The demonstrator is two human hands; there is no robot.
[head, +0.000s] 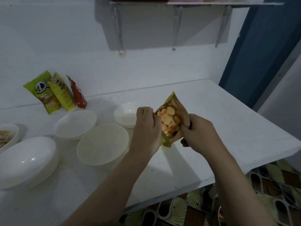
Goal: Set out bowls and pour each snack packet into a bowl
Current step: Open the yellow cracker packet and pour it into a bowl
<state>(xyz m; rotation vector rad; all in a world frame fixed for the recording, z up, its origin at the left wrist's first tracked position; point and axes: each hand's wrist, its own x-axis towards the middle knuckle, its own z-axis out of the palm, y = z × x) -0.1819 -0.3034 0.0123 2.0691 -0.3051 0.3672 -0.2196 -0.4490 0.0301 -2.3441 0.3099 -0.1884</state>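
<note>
With the packet (172,118) torn open and its mouth spread wide, I judge I'm between opening and pouring. My left hand (146,128) pinches one edge of the mouth and my right hand (197,132) pinches the other, fingers curled tight on the foil; orange snack pieces (169,119) show inside. The packet hangs above the counter (228,124), just right of the empty bowls. Next, I think, I swing it over the nearest empty bowl (102,144) and tip it mouth-down, keeping the opening inside the rim.
</note>
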